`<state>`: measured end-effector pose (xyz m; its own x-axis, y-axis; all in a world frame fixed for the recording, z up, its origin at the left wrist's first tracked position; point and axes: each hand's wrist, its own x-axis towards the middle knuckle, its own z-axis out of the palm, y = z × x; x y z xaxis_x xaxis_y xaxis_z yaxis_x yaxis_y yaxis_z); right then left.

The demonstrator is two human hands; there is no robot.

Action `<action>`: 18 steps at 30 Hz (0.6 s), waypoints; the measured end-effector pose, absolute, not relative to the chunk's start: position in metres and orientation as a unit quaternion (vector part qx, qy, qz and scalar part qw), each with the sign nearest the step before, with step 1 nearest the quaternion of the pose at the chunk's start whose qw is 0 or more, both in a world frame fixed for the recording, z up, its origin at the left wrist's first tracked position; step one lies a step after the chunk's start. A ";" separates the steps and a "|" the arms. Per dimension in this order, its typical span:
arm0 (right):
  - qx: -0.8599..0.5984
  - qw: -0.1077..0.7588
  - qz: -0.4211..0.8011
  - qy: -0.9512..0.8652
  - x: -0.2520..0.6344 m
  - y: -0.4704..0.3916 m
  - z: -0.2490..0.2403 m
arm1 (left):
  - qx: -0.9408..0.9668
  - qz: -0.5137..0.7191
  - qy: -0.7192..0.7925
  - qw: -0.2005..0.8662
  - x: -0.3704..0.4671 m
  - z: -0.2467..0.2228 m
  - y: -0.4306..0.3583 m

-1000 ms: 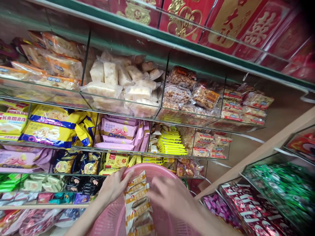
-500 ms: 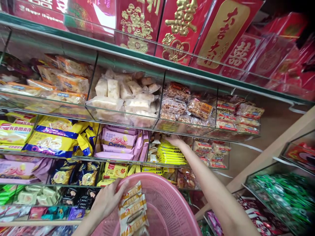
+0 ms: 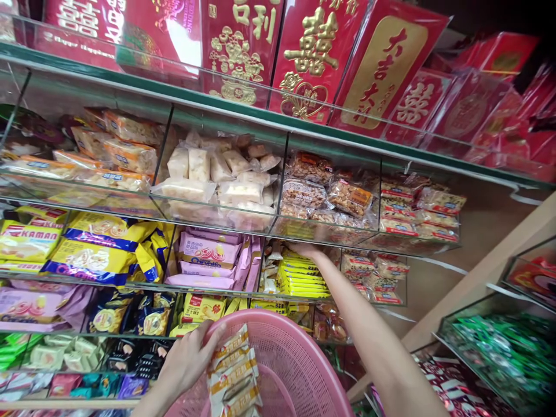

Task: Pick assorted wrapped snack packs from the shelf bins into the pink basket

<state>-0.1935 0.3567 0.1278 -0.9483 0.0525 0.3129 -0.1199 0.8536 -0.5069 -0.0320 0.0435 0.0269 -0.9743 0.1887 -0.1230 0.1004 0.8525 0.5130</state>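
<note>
Head view: we are seeing the left hand [image 3: 185, 356] grasping the rim of the pink basket [image 3: 278, 317], its thumb lying along the edge, probably to steady the basket close under the shelves while the other arm is reaching. Gold-and-white packets [image 3: 234, 376] are lying inside in a stacked row, just below the left thumb; we cannot tell whether the thumb is also pressing on them. We are seeing the right hand [image 3: 307, 250] reaching into a compartment, angling in low, seemingly to fit under the bin above. Yellow packets [image 3: 303, 277] are sitting just below its fingers. Those fingertips are hiding from us, so we cannot tell whether they are gripping anything.
</note>
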 end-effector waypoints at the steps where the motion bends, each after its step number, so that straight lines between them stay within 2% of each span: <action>1: 0.013 0.160 0.267 -0.950 -0.194 0.356 0.128 | 0.075 0.263 0.958 0.087 -0.032 0.027 0.044; 10: -0.037 0.227 0.233 -0.945 -0.185 0.357 0.125 | 0.065 0.268 0.957 0.091 -0.030 0.034 0.046; 18: -0.058 0.302 0.183 -0.934 -0.136 0.362 0.117 | 0.060 0.259 0.960 0.085 -0.032 0.040 0.055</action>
